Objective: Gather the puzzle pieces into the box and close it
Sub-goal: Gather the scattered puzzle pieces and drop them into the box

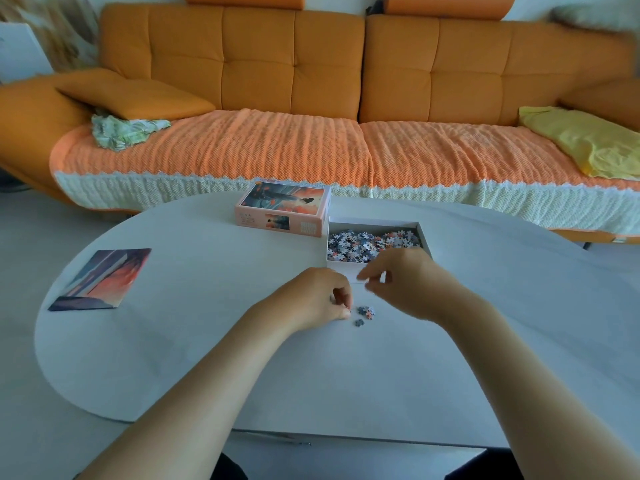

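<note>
The last loose pieces lie just right of the left hand, nearer than the box beyond. That hand's fingers curl, pinching at them; whether the right hand holds anything, I cannot tell.

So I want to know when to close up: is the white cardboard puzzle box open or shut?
Open. The white cardboard box shows loose pieces inside; its pink picture lid stands apart beside it.
</note>
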